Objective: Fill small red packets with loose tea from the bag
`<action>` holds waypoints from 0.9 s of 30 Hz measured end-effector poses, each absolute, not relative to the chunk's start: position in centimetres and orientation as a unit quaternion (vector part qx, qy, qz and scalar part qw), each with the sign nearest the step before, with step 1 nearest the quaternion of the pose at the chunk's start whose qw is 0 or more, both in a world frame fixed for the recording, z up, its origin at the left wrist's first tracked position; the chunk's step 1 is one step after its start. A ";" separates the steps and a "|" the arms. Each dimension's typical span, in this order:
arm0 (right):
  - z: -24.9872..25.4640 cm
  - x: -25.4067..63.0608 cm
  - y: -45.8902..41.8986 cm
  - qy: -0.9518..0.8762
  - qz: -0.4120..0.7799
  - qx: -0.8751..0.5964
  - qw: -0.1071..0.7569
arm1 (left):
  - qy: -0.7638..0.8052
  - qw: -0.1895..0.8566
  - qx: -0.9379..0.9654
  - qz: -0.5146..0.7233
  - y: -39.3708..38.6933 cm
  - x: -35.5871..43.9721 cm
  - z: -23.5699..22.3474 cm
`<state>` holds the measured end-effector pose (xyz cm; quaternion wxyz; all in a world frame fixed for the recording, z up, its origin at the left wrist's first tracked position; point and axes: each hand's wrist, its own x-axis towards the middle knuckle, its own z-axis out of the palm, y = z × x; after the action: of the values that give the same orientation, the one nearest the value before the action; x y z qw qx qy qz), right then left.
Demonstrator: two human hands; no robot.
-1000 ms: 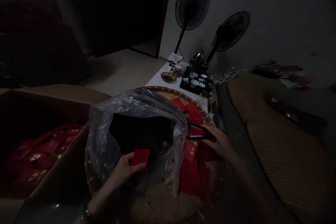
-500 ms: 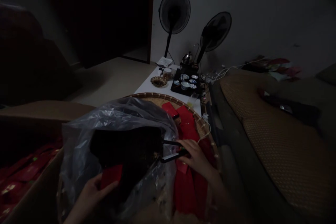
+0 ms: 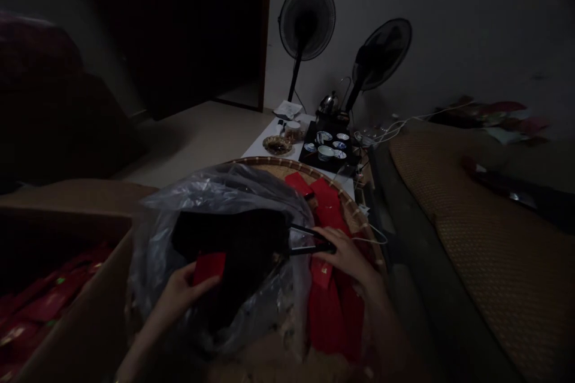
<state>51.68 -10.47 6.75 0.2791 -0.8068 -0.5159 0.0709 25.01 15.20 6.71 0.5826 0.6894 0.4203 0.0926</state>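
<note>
the left hand [image 3: 182, 288] pinches a red packet [image 3: 209, 267] at eight o'clock from the tongs [image 3: 308, 249] the right hand [image 3: 342, 252] grips pointing to nine.

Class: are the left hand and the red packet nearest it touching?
Touching: the head view shows the left hand gripping the red packet, thumb across its lower edge.

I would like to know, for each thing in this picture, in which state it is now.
Small red packet: held in the left hand
Black tongs: held in the right hand, arms apart
Clear plastic bag: mouth open
Cardboard box: open, red packets inside
Round basket: loaded with the bag
Two fans: standing; running or not, unclear
</note>
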 end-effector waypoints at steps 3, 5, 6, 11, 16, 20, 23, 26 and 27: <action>6.1 51.2 -9.8 -0.543 0.093 -0.797 0.250 | 0.408 0.601 0.678 0.111 15.2 25.4 5.9; 5.7 50.1 -9.8 -0.559 0.096 -0.789 0.238 | 0.378 0.623 0.677 0.100 14.5 25.3 5.6; 5.5 49.4 -9.9 -0.563 0.096 -0.786 0.236 | 0.366 0.633 0.676 0.094 13.9 25.3 5.5; 5.0 47.2 -10.0 -0.554 0.091 -0.787 0.256 | 0.306 0.692 0.653 0.034 10.6 26.6 5.1; 5.5 46.9 -9.3 -0.528 0.105 -0.794 0.282 | 0.299 0.762 0.575 0.013 8.5 28.8 4.7; 6.4 47.5 -8.5 -0.526 0.136 -0.788 0.289 | 0.294 0.773 0.561 0.031 8.1 30.0 4.6; 7.2 47.9 -7.6 -0.530 0.153 -0.789 0.271 | 0.283 0.753 0.594 0.027 8.0 31.0 4.5; 7.9 47.9 -6.8 -0.534 0.173 -0.786 0.260 | 0.265 0.747 0.609 0.020 7.9 31.8 4.8; 8.1 47.7 -6.5 -0.533 0.177 -0.785 0.263 | 0.259 0.753 0.605 0.020 7.8 31.9 5.0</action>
<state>47.71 -6.53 8.11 0.2634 -0.7846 -0.5326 0.1772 31.95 7.84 4.97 0.7530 0.6046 0.2590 0.0203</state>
